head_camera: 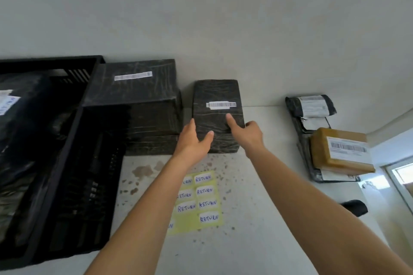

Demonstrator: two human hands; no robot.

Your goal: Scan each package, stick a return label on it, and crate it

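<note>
A small black-wrapped package [218, 96] with a white barcode strip lies on the white table by the wall. My left hand [193, 140] grips its near left corner, thumb on top. My right hand [248, 133] holds its near right corner, forefinger stretched across the top just below the barcode. A yellow sheet of white RETURN labels [201, 201] lies on the table under my left forearm. The black plastic crate [73, 131] stands at the left with a labelled black package [13, 118] inside.
A larger black package [134, 87] with a barcode sits between crate and small package. At the right lie grey mailer bags [312, 107] and a brown box [339, 152] with a shipping label. A dark object [355, 207] rests near the table's right edge.
</note>
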